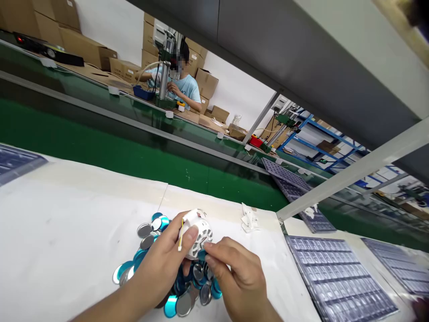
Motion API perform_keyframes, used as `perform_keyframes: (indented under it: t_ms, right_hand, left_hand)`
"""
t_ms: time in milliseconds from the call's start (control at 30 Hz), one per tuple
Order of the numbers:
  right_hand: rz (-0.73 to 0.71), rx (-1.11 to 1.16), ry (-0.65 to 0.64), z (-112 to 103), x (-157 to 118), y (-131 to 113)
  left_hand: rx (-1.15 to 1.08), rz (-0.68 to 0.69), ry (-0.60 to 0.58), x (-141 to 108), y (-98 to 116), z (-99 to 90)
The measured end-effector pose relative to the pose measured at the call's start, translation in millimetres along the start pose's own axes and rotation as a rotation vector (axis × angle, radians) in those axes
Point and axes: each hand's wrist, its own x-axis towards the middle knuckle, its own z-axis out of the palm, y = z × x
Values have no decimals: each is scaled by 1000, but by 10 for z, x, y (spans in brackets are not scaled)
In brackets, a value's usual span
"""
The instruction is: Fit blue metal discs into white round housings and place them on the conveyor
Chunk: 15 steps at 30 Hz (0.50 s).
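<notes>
My left hand (164, 250) is closed around a round white plastic fan housing (203, 229) with dark slots in its face. A thin yellow and white wire with a small white plug (180, 247) dangles from the housing over my fingers. Against the housing's lower right edge, my right hand (239, 268) pinches a small blue disc (201, 255) between thumb and forefinger. Under and around both hands lies a loose heap of round discs (183, 304), some silver and mirror-like, others shiny blue. My left hand and forearm hide part of the heap.
Clear plastic trays (342, 273) with rows of pockets lie at right, another tray (16, 163) at far left. Crumpled white scraps (249, 218) rest beyond my hands. A green conveyor belt (134, 147) runs behind; a slanted white post (351, 167) stands right. Across, a person (189, 87) sits at a press.
</notes>
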Motion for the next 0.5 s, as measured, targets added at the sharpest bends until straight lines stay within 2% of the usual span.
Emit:
perform_keyframes:
  t_ms: [167, 500]
  right_hand:
    - [23, -83, -3, 2, -16, 3]
    - [64, -87, 38, -3, -34, 14]
  left_hand:
    - [36, -37, -46, -3, -26, -21]
    - [32, -52, -53, -3, -56, -33]
